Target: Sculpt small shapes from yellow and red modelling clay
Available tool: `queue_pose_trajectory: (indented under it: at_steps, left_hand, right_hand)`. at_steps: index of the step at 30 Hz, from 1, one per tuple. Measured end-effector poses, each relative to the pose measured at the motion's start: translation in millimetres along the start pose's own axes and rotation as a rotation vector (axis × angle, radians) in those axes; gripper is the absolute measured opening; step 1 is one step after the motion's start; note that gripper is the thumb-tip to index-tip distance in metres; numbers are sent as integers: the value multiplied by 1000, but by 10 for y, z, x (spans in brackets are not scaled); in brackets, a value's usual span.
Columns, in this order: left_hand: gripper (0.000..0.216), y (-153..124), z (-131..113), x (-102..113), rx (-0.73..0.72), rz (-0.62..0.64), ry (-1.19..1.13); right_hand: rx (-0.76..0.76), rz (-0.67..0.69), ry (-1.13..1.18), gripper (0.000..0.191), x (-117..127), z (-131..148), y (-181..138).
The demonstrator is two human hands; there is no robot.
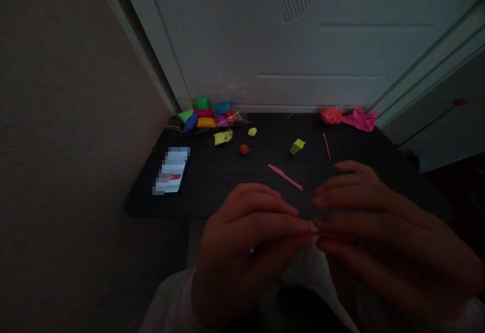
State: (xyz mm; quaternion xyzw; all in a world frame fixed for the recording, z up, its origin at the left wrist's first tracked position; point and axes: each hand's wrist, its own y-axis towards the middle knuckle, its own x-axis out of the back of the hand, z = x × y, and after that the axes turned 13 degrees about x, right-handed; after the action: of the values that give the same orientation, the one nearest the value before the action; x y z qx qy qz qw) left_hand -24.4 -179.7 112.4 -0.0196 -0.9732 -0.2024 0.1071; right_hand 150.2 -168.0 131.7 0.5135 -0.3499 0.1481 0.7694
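Close in front of me, over the near table edge, my left hand [257, 242] pinches a thin piece of red clay [316, 233] between thumb and fingertips. On its other side my right hand [382, 232] grips the same piece with thumb and index finger, its other fingers held slightly apart above. Most of the piece is hidden by the fingers, and the dim light blurs its shape. Just beyond the hands a pink plastic modelling knife [285, 177] lies on the table. A small red clay lump [244, 149] rests farther left.
On the dark table [212, 171] are a phone [172, 170], a bag of coloured clay packets [206, 115], a yellow wrapper [223, 137], a yellow lump [252, 132], a yellow block [297, 146], a thin pink tool [327, 146] and crumpled pink paper [359, 119]. A white door [288, 50] stands behind.
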Motion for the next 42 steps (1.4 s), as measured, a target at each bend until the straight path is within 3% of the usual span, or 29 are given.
queue_pose_trajectory:
  at_steps: [42]
  left_hand:
    - [15, -10, 14, -16, -7, -33, -8]
  right_hand:
    - [-16, 70, 148, 10, -11, -11, 8]
